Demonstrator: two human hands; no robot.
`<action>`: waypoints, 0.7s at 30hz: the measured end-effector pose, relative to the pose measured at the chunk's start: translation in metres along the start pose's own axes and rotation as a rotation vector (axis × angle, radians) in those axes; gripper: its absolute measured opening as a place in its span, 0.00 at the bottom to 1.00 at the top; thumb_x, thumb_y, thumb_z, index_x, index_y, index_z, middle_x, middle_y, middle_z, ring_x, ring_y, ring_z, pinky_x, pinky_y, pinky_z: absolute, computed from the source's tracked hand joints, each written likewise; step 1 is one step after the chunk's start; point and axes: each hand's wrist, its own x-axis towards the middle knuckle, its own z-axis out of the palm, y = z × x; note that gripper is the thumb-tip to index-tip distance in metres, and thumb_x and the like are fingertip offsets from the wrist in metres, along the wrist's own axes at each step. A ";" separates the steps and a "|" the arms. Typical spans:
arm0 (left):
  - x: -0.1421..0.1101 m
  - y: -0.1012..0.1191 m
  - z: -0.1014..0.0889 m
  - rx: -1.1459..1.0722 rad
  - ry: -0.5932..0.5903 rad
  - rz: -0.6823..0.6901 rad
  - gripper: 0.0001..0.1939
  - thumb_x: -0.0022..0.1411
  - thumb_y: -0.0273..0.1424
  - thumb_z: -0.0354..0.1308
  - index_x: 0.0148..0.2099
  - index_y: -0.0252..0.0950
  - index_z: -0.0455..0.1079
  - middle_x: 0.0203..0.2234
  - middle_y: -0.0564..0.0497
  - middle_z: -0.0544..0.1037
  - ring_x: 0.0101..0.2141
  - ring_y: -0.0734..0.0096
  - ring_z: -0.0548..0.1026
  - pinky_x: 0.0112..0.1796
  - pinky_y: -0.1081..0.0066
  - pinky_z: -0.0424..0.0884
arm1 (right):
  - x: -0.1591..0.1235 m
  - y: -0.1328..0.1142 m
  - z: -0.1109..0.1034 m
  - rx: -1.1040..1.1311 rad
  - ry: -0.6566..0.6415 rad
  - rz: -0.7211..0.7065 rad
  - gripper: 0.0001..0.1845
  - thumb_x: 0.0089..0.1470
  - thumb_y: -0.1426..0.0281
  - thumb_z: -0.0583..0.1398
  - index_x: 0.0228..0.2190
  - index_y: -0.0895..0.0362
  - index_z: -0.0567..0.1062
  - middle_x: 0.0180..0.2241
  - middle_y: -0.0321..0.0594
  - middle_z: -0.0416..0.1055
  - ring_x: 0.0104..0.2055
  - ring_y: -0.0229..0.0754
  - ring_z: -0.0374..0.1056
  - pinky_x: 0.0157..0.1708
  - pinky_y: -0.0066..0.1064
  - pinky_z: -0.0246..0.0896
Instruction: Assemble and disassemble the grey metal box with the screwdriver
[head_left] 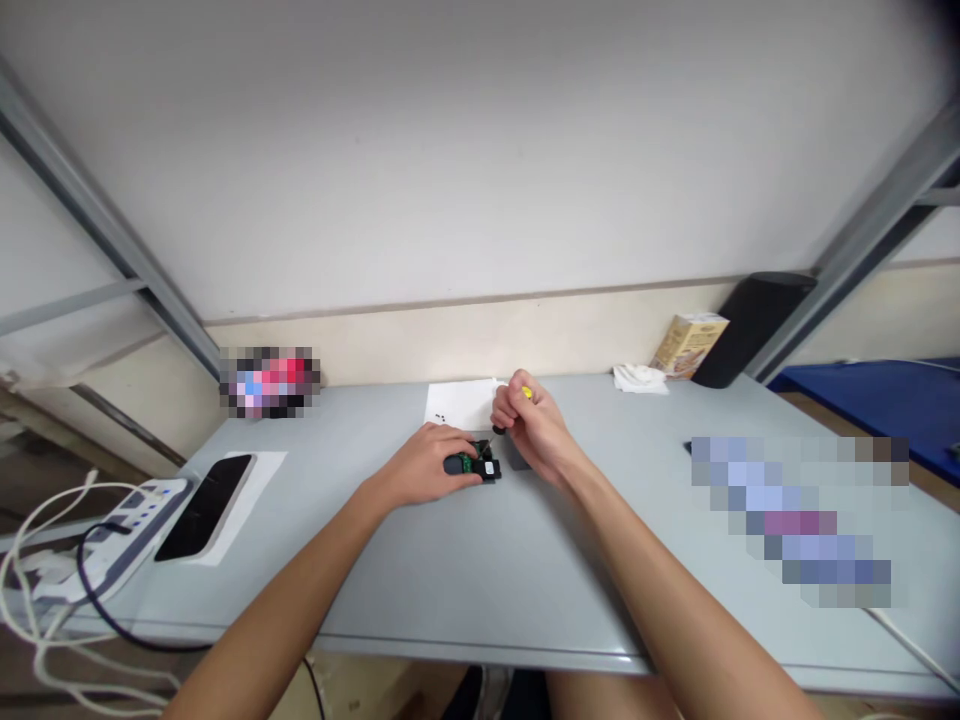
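On the table in front of me is a small black electronic device with a green circuit board (489, 468) showing. My left hand (431, 462) grips it from the left, thumb along the near edge and fingers over the far side. My right hand (531, 425) is closed around a screwdriver (527, 394) with a yellow and black handle. Its thin shaft slants down to the board; whether the tip touches a screw is too small to tell. Just behind sits a sheet of white paper (461, 402) with several tiny dark pieces (441, 417) on it. A dark grey flat piece (516, 456) lies partly under my right hand.
A phone (206, 507) and a white power strip (124, 545) with tangled cables lie at the left. Crumpled tissue (639, 378), a yellow carton (690, 345) and a black cylinder-like object (754, 330) stand at the back right. Blurred-out items lie at back left and right.
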 end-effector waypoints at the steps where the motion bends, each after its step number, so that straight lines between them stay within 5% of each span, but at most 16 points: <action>1: 0.000 0.000 0.000 -0.002 0.000 -0.004 0.10 0.65 0.40 0.70 0.45 0.42 0.80 0.53 0.48 0.83 0.51 0.58 0.80 0.55 0.59 0.70 | 0.000 0.000 0.000 0.011 -0.006 -0.002 0.26 0.50 0.47 0.72 0.28 0.51 0.69 0.21 0.27 0.54 0.22 0.34 0.50 0.25 0.30 0.53; 5: 0.000 0.000 0.000 -0.008 0.007 -0.013 0.11 0.64 0.41 0.70 0.45 0.43 0.81 0.53 0.48 0.83 0.52 0.57 0.80 0.55 0.58 0.70 | 0.002 -0.004 -0.001 0.079 -0.047 0.085 0.20 0.55 0.49 0.69 0.40 0.51 0.78 0.25 0.31 0.59 0.27 0.37 0.57 0.29 0.31 0.59; 12: 0.000 -0.001 0.001 0.008 0.014 -0.009 0.11 0.64 0.41 0.70 0.44 0.42 0.80 0.53 0.48 0.83 0.52 0.57 0.80 0.55 0.58 0.71 | -0.001 -0.005 -0.001 -0.012 -0.035 0.029 0.24 0.47 0.52 0.75 0.27 0.53 0.71 0.35 0.36 0.72 0.36 0.39 0.67 0.37 0.32 0.62; 18: 0.000 0.000 0.000 -0.001 0.003 -0.008 0.11 0.64 0.41 0.70 0.45 0.42 0.81 0.53 0.49 0.83 0.51 0.59 0.80 0.55 0.59 0.70 | 0.001 -0.001 -0.003 0.026 -0.037 0.034 0.26 0.51 0.47 0.72 0.27 0.52 0.68 0.22 0.28 0.53 0.23 0.34 0.52 0.26 0.30 0.53; 21: -0.001 0.000 -0.001 0.000 0.005 -0.003 0.11 0.64 0.41 0.70 0.46 0.43 0.81 0.53 0.48 0.83 0.52 0.58 0.80 0.55 0.59 0.71 | 0.003 -0.003 -0.004 0.071 -0.045 0.073 0.22 0.55 0.45 0.67 0.35 0.51 0.76 0.25 0.31 0.59 0.26 0.37 0.58 0.30 0.32 0.60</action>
